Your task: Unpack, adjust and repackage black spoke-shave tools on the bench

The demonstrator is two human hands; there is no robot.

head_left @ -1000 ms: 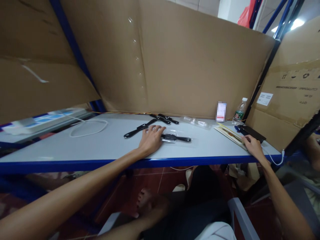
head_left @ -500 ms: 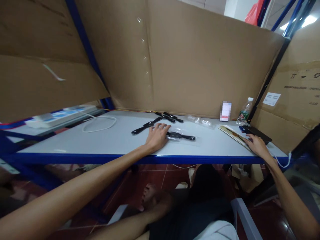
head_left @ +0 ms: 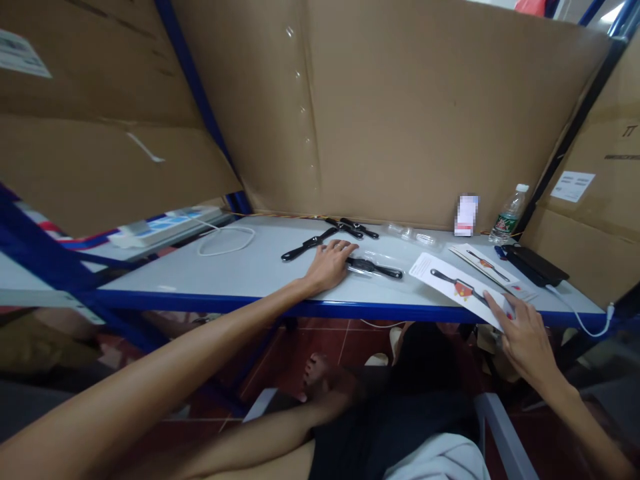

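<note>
My left hand point(head_left: 330, 265) rests on the tabletop, its fingers curled over the left end of a black spokeshave point(head_left: 375, 268) that lies in a clear plastic blister shell point(head_left: 409, 284). The hand hides the tool's left handle. On the right, my right hand point(head_left: 525, 337) grips a white printed card point(head_left: 443, 283) by its near right end, forefinger lying on its face. The card shows a picture of the same kind of tool and is tilted above the table's front edge. Behind it lies a stack of similar cards point(head_left: 493, 263). Several loose spokeshaves point(head_left: 305, 248) lie beyond my left hand.
Empty clear blister shells point(head_left: 413, 235) lie at the back. A phone point(head_left: 467, 217) and a water bottle point(head_left: 507, 217) stand near the cardboard wall point(head_left: 380, 120). A dark case point(head_left: 535, 263) with a white cable sits at right; a power strip point(head_left: 165, 228) is left.
My right hand has lifted one card off the stack and brought it left and toward me. My left hand has stayed on the packaged spokeshave. The view has turned slightly left.
</note>
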